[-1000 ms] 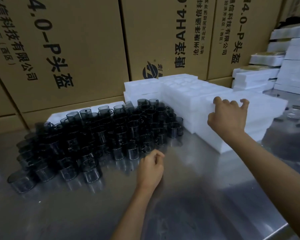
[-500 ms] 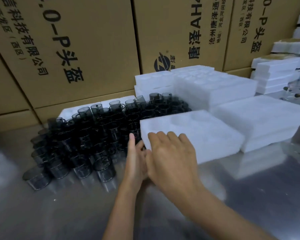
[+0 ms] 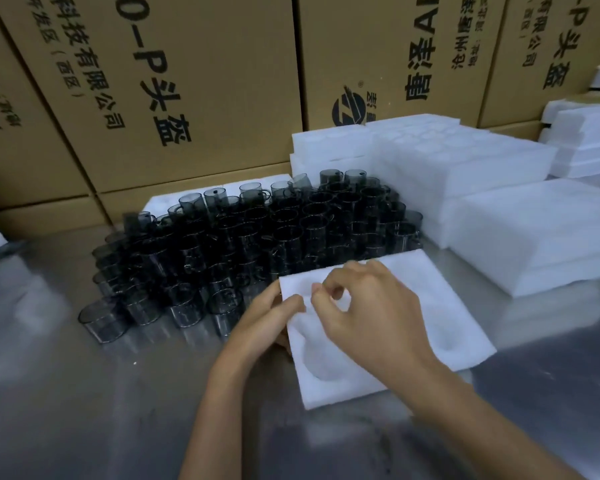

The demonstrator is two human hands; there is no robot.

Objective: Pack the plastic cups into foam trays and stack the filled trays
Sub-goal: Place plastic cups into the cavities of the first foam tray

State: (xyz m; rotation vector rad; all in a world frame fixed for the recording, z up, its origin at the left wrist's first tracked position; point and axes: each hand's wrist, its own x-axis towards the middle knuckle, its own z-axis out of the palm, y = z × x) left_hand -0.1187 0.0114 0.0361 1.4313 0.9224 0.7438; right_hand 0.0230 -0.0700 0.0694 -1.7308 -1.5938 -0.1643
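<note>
While both hands [image 3: 371, 313] touch foam tray [image 3: 458, 323], dark cups [image 3: 257, 237] behind

Printed cardboard cartons [image 3: 194, 84] wall the back — shiny metal tabletop [image 3: 66, 393], dim light.

In front of me the table [image 3: 84, 393] looks like brushed metal, smooth and dully glossy, throwing blurred reflections. The foam tray [image 3: 440, 306] near me is white foam, matt and soft-looking with a faintly fuzzy surface; the foam stacks [image 3: 499, 216] on the right look the same. The cups [image 3: 243, 244] on the left are smoke-tinted clear plastic, glossy and smooth. The boxes [image 3: 201, 81] at the far side are brown cardboard, matt, printed in black ink.
</note>
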